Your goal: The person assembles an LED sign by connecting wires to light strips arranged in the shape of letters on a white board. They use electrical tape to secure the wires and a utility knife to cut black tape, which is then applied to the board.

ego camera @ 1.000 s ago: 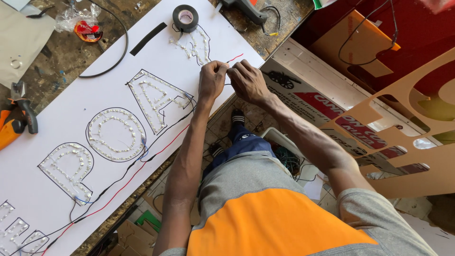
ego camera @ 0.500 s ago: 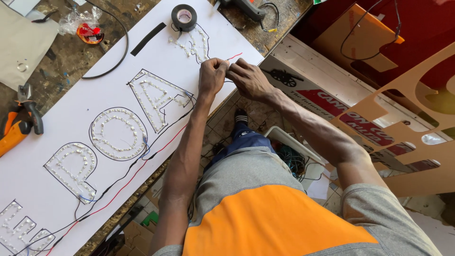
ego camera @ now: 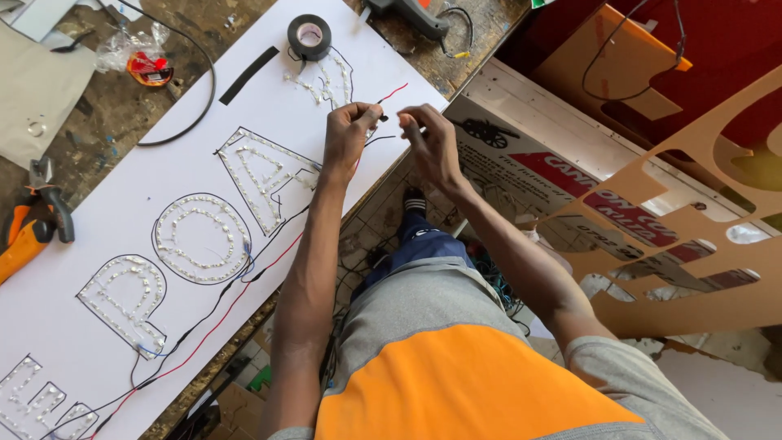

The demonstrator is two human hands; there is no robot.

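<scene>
A long white sign board (ego camera: 106, 244) lies across the workbench, with outlined letters filled with small clear light modules (ego camera: 195, 238). Thin red and black wires (ego camera: 244, 285) run along its near edge. My left hand (ego camera: 349, 130) is closed on the wire ends near the board's right end, pinching them between thumb and fingers. My right hand (ego camera: 428, 140) is just to the right of it, fingertips pinched on a thin wire end (ego camera: 389, 94). A roll of black tape (ego camera: 309, 37) sits on the board beyond my hands.
A strip of black tape (ego camera: 248, 75) lies on the board. Orange-handled pliers (ego camera: 32, 224) lie at the left; a glue gun (ego camera: 407, 16) rests at the top. Cut wooden panels (ego camera: 692, 236) and a printed board (ego camera: 562, 171) stand to the right.
My hands have lifted slightly off the board and drawn a little apart, still working the wire ends. The view shifted a bit to the left.
</scene>
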